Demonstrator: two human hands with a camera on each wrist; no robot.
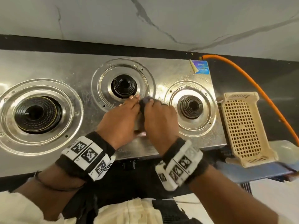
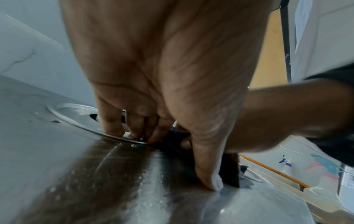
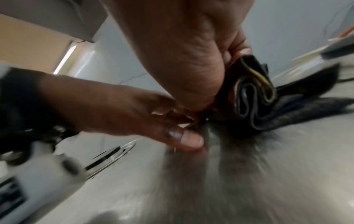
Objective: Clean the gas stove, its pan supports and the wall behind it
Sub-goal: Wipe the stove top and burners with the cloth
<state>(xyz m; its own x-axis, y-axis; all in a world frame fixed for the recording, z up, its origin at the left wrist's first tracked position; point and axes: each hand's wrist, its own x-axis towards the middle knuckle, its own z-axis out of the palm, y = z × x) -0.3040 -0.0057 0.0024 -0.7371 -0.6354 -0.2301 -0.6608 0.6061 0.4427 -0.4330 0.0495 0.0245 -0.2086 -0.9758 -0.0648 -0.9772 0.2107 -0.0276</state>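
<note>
The steel gas stove (image 1: 84,70) has three bare black burners and no pan supports on it. My left hand (image 1: 124,115) lies with straight fingers on the rim of the middle burner ring (image 1: 103,88), and its thumb (image 2: 212,181) presses the wet steel top. Right beside it, my right hand (image 1: 159,117) grips a bunched dark cloth (image 1: 145,101) against the stove between the middle and right burners. The right wrist view shows the cloth (image 3: 254,97) folded in that hand's fist. The white marbled wall (image 1: 145,21) rises behind the stove.
An orange gas hose (image 1: 242,75) runs from the stove's back right corner across the dark counter. A cream plastic basket (image 1: 242,126) leans beside the stove's right edge. A peeling blue sticker (image 1: 200,67) sits on the stove's back right. A spray bottle (image 2: 286,160) lies farther right.
</note>
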